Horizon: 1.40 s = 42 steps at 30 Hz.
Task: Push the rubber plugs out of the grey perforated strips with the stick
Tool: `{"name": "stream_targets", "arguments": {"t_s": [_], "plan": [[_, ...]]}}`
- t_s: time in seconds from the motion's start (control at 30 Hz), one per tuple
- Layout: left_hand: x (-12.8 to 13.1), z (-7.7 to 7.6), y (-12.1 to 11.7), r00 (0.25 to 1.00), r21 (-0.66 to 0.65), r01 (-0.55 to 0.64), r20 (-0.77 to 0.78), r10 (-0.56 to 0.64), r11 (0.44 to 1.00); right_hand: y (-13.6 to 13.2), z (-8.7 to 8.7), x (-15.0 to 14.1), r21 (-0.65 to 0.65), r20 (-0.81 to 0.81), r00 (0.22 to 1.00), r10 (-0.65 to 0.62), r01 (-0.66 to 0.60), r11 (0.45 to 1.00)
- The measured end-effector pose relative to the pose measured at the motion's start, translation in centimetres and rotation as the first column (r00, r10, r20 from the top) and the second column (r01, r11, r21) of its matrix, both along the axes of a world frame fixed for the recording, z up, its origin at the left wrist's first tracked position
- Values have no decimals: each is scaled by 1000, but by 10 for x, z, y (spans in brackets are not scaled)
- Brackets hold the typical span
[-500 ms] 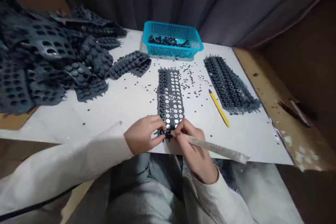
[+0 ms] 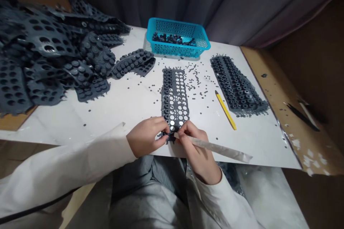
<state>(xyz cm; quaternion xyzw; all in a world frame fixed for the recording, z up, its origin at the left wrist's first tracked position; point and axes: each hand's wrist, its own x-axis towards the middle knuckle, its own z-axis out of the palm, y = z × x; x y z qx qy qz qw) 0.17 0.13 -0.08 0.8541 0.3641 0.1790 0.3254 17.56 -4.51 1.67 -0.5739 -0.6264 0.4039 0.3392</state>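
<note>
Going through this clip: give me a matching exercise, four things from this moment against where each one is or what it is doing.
Things:
1. Yellow pencil
2. Teal mesh basket
3. Heap of grey rubber sheets
4. Right hand

Places or states:
A. Piled on the table's left side
B. Holding a long pale strip at the near end of a holed rubber sheet
C. Lying between that sheet and another rubber sheet
D. At the far edge, with dark rubber pieces inside

Pairs: 1-C, 2-D, 3-A, 4-B
</note>
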Motion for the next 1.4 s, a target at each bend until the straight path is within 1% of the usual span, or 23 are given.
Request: {"name": "stream_targets", "arguments": {"t_s": [0.27, 0.4, 0.53, 0.7, 0.87, 0.97, 1.1, 1.17, 1.23, 1.4], "plan": [[-1, 1, 0, 1000, 16, 5, 7, -5, 1000, -2, 2, -1, 38, 84, 995, 57, -61, 997], [-2, 2, -3, 999, 9, -30, 20, 30, 999, -2, 1, 1, 31, 91, 994, 62, -65, 997], [-2, 2, -5, 996, -28, -80, 30, 81, 996, -2, -1, 2, 24, 68, 996, 59, -61, 998], [-4, 1, -7, 987, -115, -147, 42, 153, 982, -3, -1, 2, 27, 80, 995, 57, -60, 998], [-5, 1, -7, 982, -157, -170, 50, 180, 973, -3, 1, 2, 27, 76, 995, 58, -60, 998], [-5, 1, -6, 987, -118, -148, 40, 154, 982, -3, 0, 1, 26, 67, 996, 53, -55, 998], [-4, -1, -8, 997, 16, -61, 37, 60, 998, -3, -1, 0, 13, 41, 999, 22, -23, 1000], [-4, -2, -9, 999, 56, -44, 35, 42, 997, -4, -1, 1, 7, 17, 1000, -2, 2, 1000], [-3, -3, -10, 999, 72, -39, 30, 37, 997, -4, 0, 2, -4, 6, 1000, -12, 12, 1000], [-2, -2, -11, 999, 74, -44, 20, 42, 996, -4, 2, 5, -33, 28, 999, 30, -29, 999]]}}
